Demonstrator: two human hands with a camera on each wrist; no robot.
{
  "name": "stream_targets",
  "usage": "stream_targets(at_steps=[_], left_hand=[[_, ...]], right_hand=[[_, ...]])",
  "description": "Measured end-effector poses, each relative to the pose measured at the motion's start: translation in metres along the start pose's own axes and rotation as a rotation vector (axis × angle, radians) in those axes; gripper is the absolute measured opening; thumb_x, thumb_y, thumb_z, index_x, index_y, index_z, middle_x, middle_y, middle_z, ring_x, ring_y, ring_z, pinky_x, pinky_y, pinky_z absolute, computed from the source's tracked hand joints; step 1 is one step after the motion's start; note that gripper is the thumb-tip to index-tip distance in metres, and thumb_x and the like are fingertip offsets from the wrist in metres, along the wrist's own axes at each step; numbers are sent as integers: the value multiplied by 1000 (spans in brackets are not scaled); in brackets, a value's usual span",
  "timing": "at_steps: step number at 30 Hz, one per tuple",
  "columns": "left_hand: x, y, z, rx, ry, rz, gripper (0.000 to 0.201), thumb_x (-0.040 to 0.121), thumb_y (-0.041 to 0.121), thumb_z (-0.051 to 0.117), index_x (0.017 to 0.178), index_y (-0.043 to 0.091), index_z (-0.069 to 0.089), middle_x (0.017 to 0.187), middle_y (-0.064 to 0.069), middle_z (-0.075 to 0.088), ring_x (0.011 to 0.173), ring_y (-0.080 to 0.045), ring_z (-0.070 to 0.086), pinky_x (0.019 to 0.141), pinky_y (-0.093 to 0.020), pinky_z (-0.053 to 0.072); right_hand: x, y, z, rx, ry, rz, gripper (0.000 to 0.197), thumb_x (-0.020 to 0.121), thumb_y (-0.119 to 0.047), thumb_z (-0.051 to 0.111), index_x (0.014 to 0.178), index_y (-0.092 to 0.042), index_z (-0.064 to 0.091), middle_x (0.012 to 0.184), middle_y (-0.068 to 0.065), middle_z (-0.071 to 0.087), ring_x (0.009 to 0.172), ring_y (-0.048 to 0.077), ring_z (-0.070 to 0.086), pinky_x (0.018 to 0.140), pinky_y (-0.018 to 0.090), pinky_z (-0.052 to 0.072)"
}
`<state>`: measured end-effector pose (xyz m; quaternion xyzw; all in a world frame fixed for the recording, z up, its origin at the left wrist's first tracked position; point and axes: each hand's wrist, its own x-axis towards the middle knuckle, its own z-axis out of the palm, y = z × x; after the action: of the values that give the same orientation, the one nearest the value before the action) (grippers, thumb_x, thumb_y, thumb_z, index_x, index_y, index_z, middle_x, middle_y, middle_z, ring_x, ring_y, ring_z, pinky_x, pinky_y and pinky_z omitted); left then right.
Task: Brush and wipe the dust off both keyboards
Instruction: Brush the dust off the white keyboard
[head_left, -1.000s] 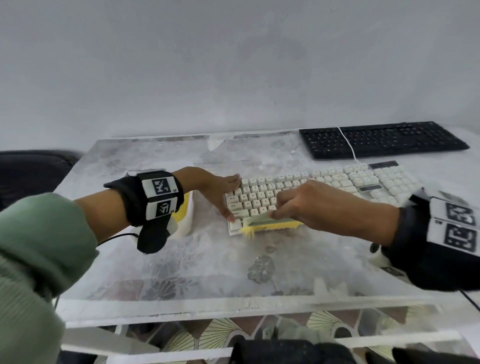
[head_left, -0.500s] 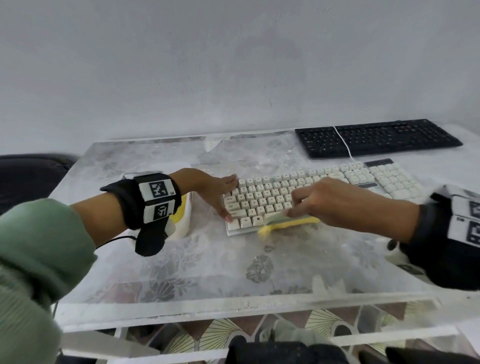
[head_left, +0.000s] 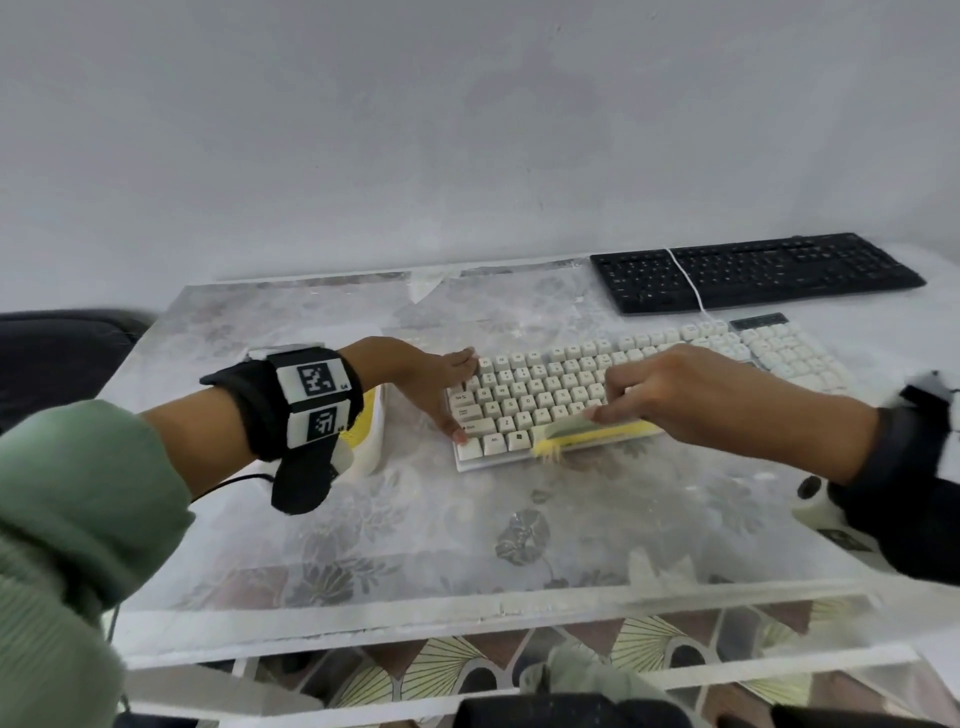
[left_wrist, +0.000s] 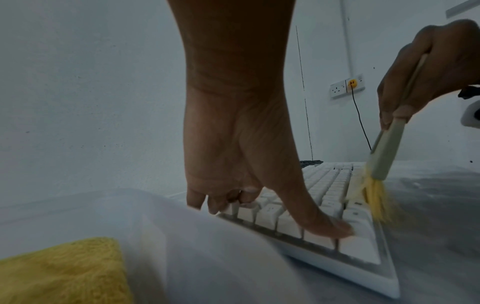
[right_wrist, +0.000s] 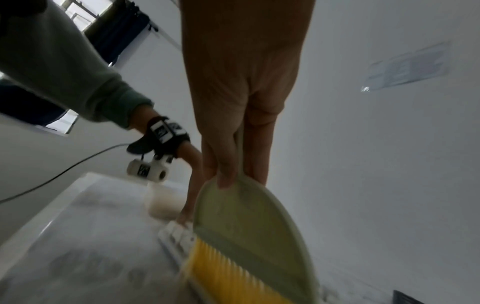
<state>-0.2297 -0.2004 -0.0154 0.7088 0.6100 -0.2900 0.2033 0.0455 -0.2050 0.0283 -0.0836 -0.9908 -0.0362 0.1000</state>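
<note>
A white keyboard (head_left: 623, 374) lies across the middle of the dusty table, and a black keyboard (head_left: 753, 273) sits behind it at the far right. My left hand (head_left: 441, 389) presses on the white keyboard's left end with straight fingers, its thumb (left_wrist: 330, 226) on a front-row key. My right hand (head_left: 649, 395) grips a pale green brush (head_left: 597, 434) with yellow bristles. The bristles (left_wrist: 376, 201) rest on the front row of keys near the left end. In the right wrist view the brush (right_wrist: 246, 236) fills the lower middle, below my right hand's fingers (right_wrist: 226, 164).
A white container (head_left: 376, 441) holding a yellow cloth (left_wrist: 59, 271) stands just left of the white keyboard, under my left wrist. A white cable (head_left: 685, 283) crosses the black keyboard. The table's front edge (head_left: 467, 613) is near me. A dark seat (head_left: 57, 348) is at the left.
The brush has slid a little to the right along the white keyboard's front rows. My left hand has stayed on the keyboard's left end.
</note>
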Motion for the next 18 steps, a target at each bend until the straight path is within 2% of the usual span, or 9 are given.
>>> stream_targets(at_steps=[2,5,6,8,12,14,15,17,18], left_hand=[[0,1,0,1,0,2,115,83,53,62,147,3,-18,158,-7,-21,148,-22,0,119,-38,11],[1,0,1,-1,5,2,116,82,54,63,147,3,-19,158,-7,-21,148,-22,1,119,-38,12],[1,-1,1,0,5,2,117,82,54,63,147,3,-18,158,-7,-21,148,-22,1,119,-38,12],[2,-1,1,12,2,4,117,82,55,63,147,2,-18,158,-8,-21,148,-22,0,119,-38,12],[0,1,0,29,3,5,115,83,56,60,147,1,-18,157,-9,-21,148,-23,0,119,-38,12],[-1,1,1,34,7,5,115,83,56,60,147,1,-18,157,-10,-21,148,-23,0,119,-38,12],[0,1,1,30,10,2,115,83,57,60,147,0,-18,158,-10,-21,148,-23,0,119,-38,12],[1,1,2,32,16,-8,116,83,56,61,147,-1,-18,158,-11,-20,148,-23,-1,119,-38,12],[1,2,1,33,14,-12,116,83,56,61,147,-1,-18,158,-12,-19,148,-23,-1,119,-37,11]], right_hand=[[1,-2,-6,7,4,22,38,58,3,83,87,-21,76,58,-4,58,35,14,47,33,16,33],[9,-15,-3,66,65,-24,24,75,-4,67,92,-19,75,65,-2,62,41,15,52,35,20,40],[9,-17,1,66,70,-41,26,74,-3,64,93,-18,75,67,-1,62,44,16,54,36,22,43],[5,-13,5,40,36,-31,31,69,3,68,93,-15,74,66,1,60,45,18,54,38,23,43],[-16,8,-7,-11,-33,68,38,56,3,84,85,-20,76,59,-3,58,37,14,49,40,10,27],[-18,9,-15,-25,-31,115,37,53,-2,87,82,-23,77,57,-7,58,35,11,47,40,8,18],[-15,6,-17,-10,-25,118,33,57,-4,86,82,-23,77,57,-8,59,36,10,48,39,8,18],[-4,-6,-16,70,11,78,20,69,-10,73,85,-22,77,61,-7,63,39,9,52,38,10,30],[2,-12,-12,92,39,55,21,71,-11,67,86,-21,77,63,-6,64,41,10,54,38,12,35]])
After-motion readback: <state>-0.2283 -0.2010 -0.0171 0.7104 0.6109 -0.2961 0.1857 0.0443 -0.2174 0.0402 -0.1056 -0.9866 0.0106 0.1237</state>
